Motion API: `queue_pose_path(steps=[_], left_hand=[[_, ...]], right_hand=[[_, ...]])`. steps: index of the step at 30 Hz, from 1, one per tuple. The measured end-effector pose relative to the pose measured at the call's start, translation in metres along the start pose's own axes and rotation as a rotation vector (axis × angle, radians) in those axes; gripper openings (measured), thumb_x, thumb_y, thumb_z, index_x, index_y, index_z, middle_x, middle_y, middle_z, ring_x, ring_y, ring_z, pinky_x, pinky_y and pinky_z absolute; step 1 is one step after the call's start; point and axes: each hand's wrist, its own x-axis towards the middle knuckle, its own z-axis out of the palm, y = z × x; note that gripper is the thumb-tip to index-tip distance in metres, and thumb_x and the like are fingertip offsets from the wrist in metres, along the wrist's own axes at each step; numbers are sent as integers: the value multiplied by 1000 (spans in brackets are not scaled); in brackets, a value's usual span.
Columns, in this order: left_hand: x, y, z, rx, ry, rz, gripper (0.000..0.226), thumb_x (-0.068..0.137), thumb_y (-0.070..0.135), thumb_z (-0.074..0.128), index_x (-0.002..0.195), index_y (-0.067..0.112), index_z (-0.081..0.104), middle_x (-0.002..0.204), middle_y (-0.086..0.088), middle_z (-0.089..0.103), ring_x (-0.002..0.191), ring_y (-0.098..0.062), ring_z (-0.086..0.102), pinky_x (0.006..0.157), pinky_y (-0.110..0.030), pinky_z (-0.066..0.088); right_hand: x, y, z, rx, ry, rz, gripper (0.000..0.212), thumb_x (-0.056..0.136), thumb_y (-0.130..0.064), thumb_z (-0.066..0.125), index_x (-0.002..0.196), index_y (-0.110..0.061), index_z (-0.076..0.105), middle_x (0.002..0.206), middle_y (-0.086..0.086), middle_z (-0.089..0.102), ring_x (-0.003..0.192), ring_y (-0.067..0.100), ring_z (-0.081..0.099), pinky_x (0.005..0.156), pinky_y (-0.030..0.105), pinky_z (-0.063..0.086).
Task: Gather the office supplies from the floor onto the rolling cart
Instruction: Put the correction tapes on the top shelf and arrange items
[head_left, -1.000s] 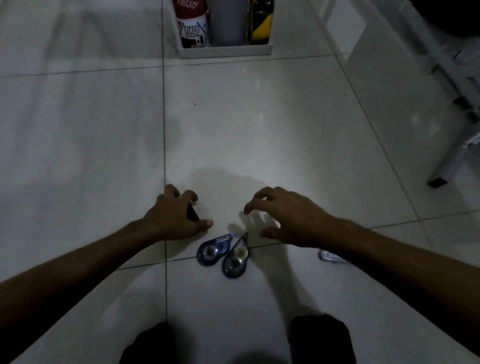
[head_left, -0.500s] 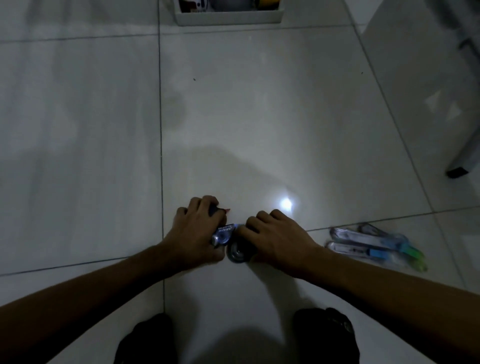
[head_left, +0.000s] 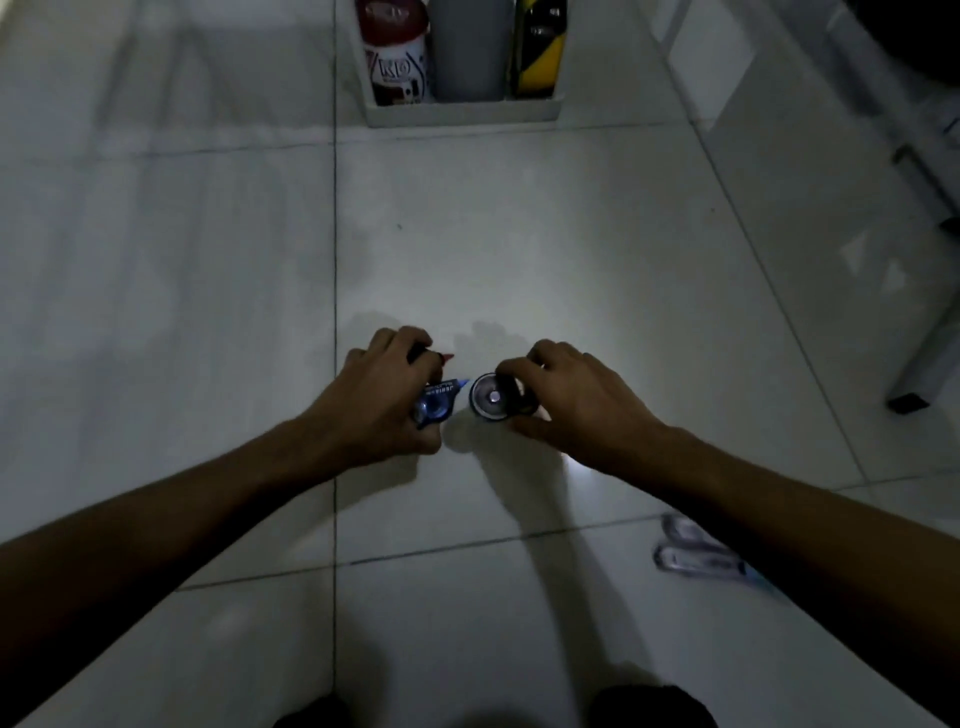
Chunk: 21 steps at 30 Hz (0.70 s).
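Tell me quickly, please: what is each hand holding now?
Left hand: closed on a blue teardrop-shaped plastic correction tape dispenser, plus a small dark red-tipped item.
Right hand: closed on a dark round correction tape dispenser.

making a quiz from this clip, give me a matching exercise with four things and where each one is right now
Things:
1. blue correction tape
2. dark correction tape
3. clear pens
4. red-and-white can

Places:
A. on the floor under the right forearm
B. in the left hand's grip
C. in the white bin at the top
D. in the right hand's grip

Pairs: 1-B, 2-D, 3-A, 4-C
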Motion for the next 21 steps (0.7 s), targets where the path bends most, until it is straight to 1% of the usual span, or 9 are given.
queue_pose_path(steps=[2,5,8,12,14,17,19,21], left_hand=[[14,-6,-29,-32,51,-30,59,60,48,72,108,18,54,129,-5,42,115,-24,40,89,-44,46],[37,-12,-74,-128,142,-67,54,55,51,66,99,23,53,117,2,42,105,-18,41,84,-41,49],[58,-19,-111,-245,254,-94,48,54,47,68,94,25,52,109,6,41,100,-15,43,81,-36,51],[78,-30,-168,-300,331,-110,48,53,44,70,93,25,52,107,5,41,96,-15,43,77,-30,51],[82,-33,-203,-313,350,-117,48,54,42,72,94,25,52,108,5,41,97,-15,43,78,-27,50],[86,-36,-265,-325,436,-121,48,56,40,76,95,23,53,106,6,43,97,-14,45,77,-16,45],[88,-35,-305,-329,481,-115,48,55,42,75,94,24,54,105,6,44,97,-14,46,77,-15,44],[88,-33,-349,-339,529,-95,49,55,46,75,95,25,54,105,6,44,96,-13,49,77,-15,46]], right_hand=[[19,6,-23,32,45,34,51,83,-41,68,128,-21,53,112,4,56,95,22,54,72,25,36],[51,11,-54,119,112,91,51,82,-44,70,125,-22,55,106,1,57,88,17,55,69,25,41],[84,13,-82,189,174,144,49,81,-47,70,123,-26,56,102,-4,54,83,13,54,68,27,46],[124,17,-133,219,240,190,49,81,-47,70,123,-26,56,102,-5,53,82,10,50,68,23,40],[140,14,-170,279,259,213,50,81,-46,71,123,-24,57,105,-4,56,83,10,52,71,22,43],[160,0,-237,449,293,234,44,81,-45,72,119,-23,61,105,-5,60,83,8,57,72,22,48],[169,-9,-277,502,309,222,36,82,-45,71,111,-25,62,99,-9,63,81,4,57,67,15,46],[178,-18,-322,599,319,216,26,83,-44,70,102,-29,61,92,-16,63,81,0,59,61,7,42]])
